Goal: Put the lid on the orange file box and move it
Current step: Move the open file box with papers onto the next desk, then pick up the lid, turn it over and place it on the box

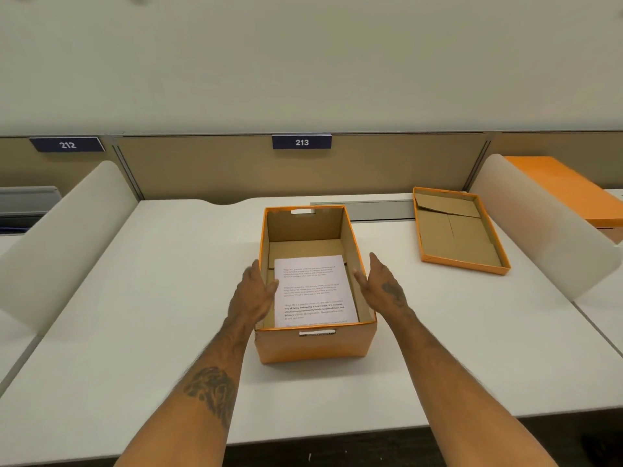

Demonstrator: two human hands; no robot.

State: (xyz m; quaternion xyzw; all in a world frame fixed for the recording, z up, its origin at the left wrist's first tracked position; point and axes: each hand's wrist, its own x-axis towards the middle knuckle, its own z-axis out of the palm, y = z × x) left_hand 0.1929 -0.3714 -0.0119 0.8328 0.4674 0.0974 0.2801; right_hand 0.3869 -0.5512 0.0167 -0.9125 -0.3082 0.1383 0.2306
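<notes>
A white desk (135,298) is seen, and the left hand (251,293) is held flat against the left wall of the orange file box (315,345) at the desk's centre, grip released, fingers straight. A printed sheet (313,291) is laid inside the box. The right hand (381,284) is pressed to the right wall, likewise released. At two o'clock from the box, well apart, the lid (455,230) is lying upside down.

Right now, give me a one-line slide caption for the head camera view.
Both hands, left and right, flank the open orange file box holding a printed page; lid lies upturned nearby.
</notes>
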